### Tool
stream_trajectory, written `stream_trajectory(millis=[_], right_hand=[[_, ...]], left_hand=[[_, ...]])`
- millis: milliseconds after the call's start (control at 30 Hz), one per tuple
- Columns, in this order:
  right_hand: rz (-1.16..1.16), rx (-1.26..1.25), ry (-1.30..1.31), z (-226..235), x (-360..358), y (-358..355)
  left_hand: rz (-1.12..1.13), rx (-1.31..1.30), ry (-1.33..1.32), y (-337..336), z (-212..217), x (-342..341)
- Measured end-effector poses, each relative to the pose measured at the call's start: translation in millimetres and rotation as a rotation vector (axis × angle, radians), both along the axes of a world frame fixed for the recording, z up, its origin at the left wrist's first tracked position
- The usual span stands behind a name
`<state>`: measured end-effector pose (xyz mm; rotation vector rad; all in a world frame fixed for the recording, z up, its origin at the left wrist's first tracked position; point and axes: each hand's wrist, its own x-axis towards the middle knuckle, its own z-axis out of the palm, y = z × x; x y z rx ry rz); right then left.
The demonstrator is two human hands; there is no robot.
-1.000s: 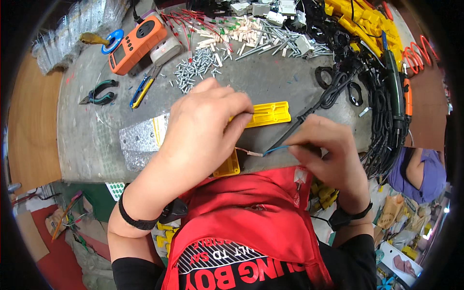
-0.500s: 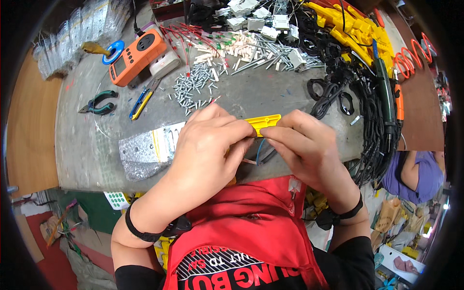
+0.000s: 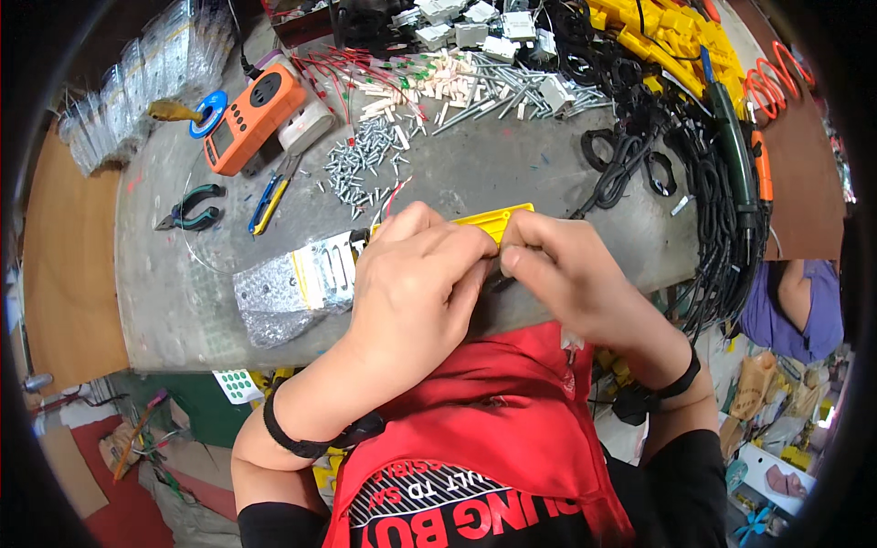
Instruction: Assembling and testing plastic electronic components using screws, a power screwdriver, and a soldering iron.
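Note:
A long yellow plastic housing (image 3: 498, 219) is held above the grey bench, its far right end showing between my hands. My left hand (image 3: 416, 274) is closed round it and hides its middle and left part. My right hand (image 3: 566, 274) is closed in a pinch against the housing's near right side; what lies between thumb and forefinger is hidden. A thin red and white wire (image 3: 396, 194) sticks up past my left knuckles. Beside my left hand, silvery metal plates in bubble wrap (image 3: 274, 290) lie on the bench.
Beyond my hands are piles of screws (image 3: 361, 169), pale connectors (image 3: 438, 87) and long bolts (image 3: 512, 91). Pliers (image 3: 196, 208), a utility knife (image 3: 271, 201) and an orange meter (image 3: 254, 119) lie left. Black cables (image 3: 717, 228), a dark-handled tool (image 3: 731, 146) and yellow parts (image 3: 681, 46) fill the right.
My right fingers have curled into a tighter pinch along the housing's near side. The blue and pale wires seen below the hands are now hidden. The whole view has shifted slightly.

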<state>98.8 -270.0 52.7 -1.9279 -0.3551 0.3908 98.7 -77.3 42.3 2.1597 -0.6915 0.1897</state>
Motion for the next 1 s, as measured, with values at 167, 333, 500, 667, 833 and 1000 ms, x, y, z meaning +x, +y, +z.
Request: stream_trajectory(millis=[167, 333, 500, 667, 833, 1000], right_hand=[[-0.032, 0.534, 0.901, -7, 3, -7], [-0.04, -0.329, -0.662, -10, -10, -3], [0.001, 0.047, -0.001, -10, 2, -5], [-0.004, 0.206, 0.645, 14, 0, -4], [-0.025, -0.241, -0.558, -5, -10, -1], [-0.035, 0.3, 0.524, -3, 4, -8]], left_hand=[[0.013, -0.035, -0.029, 3, 0, 0], [0.019, -0.043, 0.179, 4, 5, -1], [-0.003, -0.049, 0.148, 4, 6, 0], [-0.02, -0.048, 0.14, 8, 6, 1], [-0.006, -0.048, 0.23, 6, 6, 2], [-0.023, -0.062, 0.178, 7, 6, 2]])
